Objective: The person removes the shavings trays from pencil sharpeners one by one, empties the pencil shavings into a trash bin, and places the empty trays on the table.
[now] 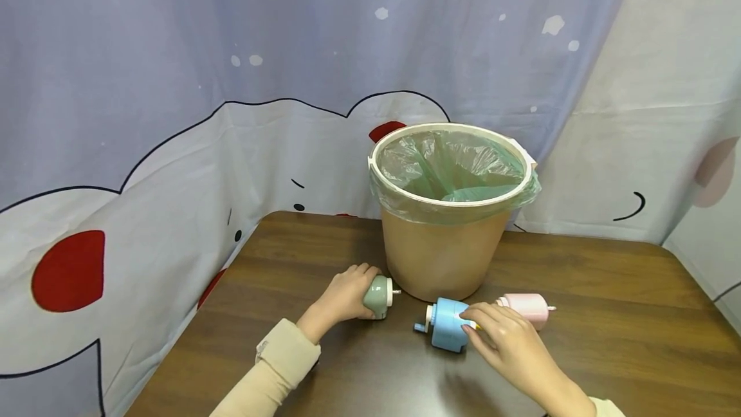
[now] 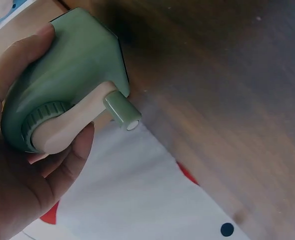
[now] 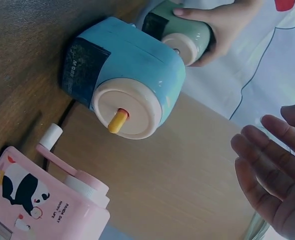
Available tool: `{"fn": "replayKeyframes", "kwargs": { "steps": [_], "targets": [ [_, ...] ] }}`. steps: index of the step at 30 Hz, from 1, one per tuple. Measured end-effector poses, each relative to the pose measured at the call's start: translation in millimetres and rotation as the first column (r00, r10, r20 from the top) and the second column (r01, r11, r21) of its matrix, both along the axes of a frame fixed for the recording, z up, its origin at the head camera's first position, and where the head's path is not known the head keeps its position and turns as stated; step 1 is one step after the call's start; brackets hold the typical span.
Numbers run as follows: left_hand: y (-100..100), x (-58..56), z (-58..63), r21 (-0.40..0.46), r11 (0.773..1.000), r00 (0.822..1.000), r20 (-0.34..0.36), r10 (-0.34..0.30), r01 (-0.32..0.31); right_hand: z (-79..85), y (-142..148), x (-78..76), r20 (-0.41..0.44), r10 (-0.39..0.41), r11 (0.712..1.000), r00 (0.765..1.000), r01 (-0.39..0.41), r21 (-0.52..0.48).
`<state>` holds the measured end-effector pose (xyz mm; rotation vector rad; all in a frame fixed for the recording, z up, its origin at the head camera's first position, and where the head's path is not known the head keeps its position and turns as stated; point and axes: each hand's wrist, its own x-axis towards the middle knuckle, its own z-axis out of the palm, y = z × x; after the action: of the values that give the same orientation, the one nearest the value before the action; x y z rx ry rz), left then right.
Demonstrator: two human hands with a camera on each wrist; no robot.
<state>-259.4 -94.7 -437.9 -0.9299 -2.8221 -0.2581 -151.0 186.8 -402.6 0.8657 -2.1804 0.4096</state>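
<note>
Low in the centre of the head view, the left hand [image 1: 341,296] grips the green sharpener [image 1: 377,298] round its glossy, rounded body; to its right, the right hand [image 1: 509,346], fingers loosely parted, holds nothing near the boxy blue sharpener [image 1: 447,327]. Both seem light, stiff, slightly slippery plastic, best held by the sides, clear of any crank [image 2: 75,120].
</note>
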Motion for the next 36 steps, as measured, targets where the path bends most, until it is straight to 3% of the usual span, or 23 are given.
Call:
{"fn": "replayKeyframes", "kwargs": {
  "steps": [7,15,23,27,32,36],
  "targets": [
    [1,9.3,11.0,0.022,1.0,1.0,0.02,-0.003,0.003,-2.7,2,-0.1,-0.004,0.02,1.0,1.0,-0.02,-0.01],
    [8,32.3,29.4,0.065,0.998,0.998,0.047,-0.031,0.027,-3.8,3,0.9,0.005,0.029,1.0,1.0,-0.029,-0.011],
    [9,51.4,46.2,0.198,0.98,0.982,0.183,-0.053,0.016,-1.3,3,3.9,0.004,0.048,0.999,0.999,-0.048,-0.021],
    [13,62.8,57.8,0.27,0.963,0.975,0.212,-0.065,0.005,-0.9,1,5.4,0.022,0.053,0.998,0.998,-0.053,-0.036],
    [21,80.6,74.8,0.336,0.942,0.981,0.181,-0.071,0.006,1.2,0,9.9,0.122,0.048,0.993,0.991,-0.034,-0.116],
    [27,92.6,84.9,0.388,0.921,0.988,0.129,-0.091,0.034,5.0,-3,15.6,0.246,0.032,0.979,0.969,0.02,-0.204]
  ]
}}
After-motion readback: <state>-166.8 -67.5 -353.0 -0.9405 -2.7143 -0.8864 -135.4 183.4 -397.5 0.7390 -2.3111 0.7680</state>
